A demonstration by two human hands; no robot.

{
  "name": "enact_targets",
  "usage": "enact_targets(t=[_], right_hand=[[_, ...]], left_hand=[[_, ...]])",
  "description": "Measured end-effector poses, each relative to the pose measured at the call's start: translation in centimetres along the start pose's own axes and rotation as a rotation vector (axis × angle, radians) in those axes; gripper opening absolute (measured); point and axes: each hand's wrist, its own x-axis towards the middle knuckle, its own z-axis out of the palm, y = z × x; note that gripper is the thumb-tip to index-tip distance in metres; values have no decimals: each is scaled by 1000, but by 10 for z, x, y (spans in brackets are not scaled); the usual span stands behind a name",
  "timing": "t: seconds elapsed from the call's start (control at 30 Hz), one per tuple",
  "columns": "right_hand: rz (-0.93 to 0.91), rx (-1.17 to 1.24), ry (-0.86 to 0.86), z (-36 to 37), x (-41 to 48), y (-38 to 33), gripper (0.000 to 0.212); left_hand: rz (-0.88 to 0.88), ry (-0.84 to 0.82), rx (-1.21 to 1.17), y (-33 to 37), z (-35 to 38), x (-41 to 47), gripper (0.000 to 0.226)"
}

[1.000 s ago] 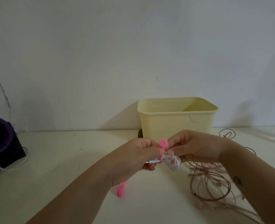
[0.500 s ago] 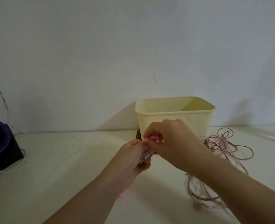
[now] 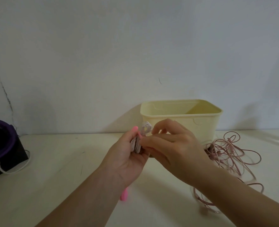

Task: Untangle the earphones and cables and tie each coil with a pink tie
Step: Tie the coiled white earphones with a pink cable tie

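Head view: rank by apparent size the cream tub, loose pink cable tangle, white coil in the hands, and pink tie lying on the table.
1. cream tub and pink cable tangle: similar spread, not ranked.
2. white coil.
3. pink tie, only partly visible.

The container (image 3: 181, 126) is showing pale yellow. In front of it, the earphone coil (image 3: 136, 145) is appearing white, and the tie (image 3: 135, 128) on it is showing bright pink. A second tie (image 3: 124, 195), further in front, is showing the same pink. Right of the container, the cable tangle (image 3: 230, 154) is appearing dusty pink. The table (image 3: 53, 161) is reading cream with faint dark scratches. Far left of the container, a box (image 3: 20, 149) is showing black, its ring (image 3: 13, 136) purple, its cable (image 3: 21, 167) white. The wall (image 3: 135, 46) behind is appearing pale grey with a dark crack.
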Motion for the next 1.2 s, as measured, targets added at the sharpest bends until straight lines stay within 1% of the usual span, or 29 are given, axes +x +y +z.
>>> enact_targets(t=[0.07, 0.13, 0.27, 0.3, 0.37, 0.43, 0.57, 0.67, 0.73, 0.77, 0.83, 0.9, 0.93, 1.03, 1.07, 1.2], right_hand=[[44, 92, 54, 1, 0, -1, 11], [148, 222, 83, 1, 0, -1, 14], [525, 531, 76, -1, 4, 0, 7], [617, 608, 60, -3, 5, 2, 8], [728, 728, 1, -6, 7, 6, 11], [736, 745, -56, -9, 8, 8, 12], [660, 625, -92, -12, 11, -1, 17], [697, 649, -37, -13, 15, -11, 15], [699, 632, 13, -11, 16, -20, 12], [680, 598, 39, -9, 16, -26, 13], [619, 507, 73, -5, 12, -33, 22], [601, 472, 71, -1, 9, -34, 25], [626, 494, 64, 0, 8, -33, 22], [773, 632, 49, 1, 6, -29, 25], [812, 659, 43, 2, 5, -27, 22], [853, 728, 15, 4, 4, -23, 8]], left_hand=[[54, 31, -32, 4, 1, 3, 14], [93, 51, -66, 7, 1, 5, 10], [87, 17, -86, 12, 5, 1, 19], [74, 3, -77, 13, 7, -2, 22], [48, -20, -52, 14, 10, -6, 25], [43, -36, -27, 13, 10, -7, 25], [130, 7, 25, 8, 6, -2, 21], [269, 2, 145, 1, 6, -4, 12], [345, 4, 210, -6, 8, -8, 10], [365, 0, 223, -8, 8, -10, 10], [388, -7, 223, -9, 9, -12, 10], [389, -22, 194, -6, 9, -13, 10], [390, -29, 180, -4, 9, -13, 10], [405, -32, 174, -3, 10, -11, 11], [414, -29, 182, -3, 10, -11, 11], [441, -26, 233, -3, 5, -8, 11]])
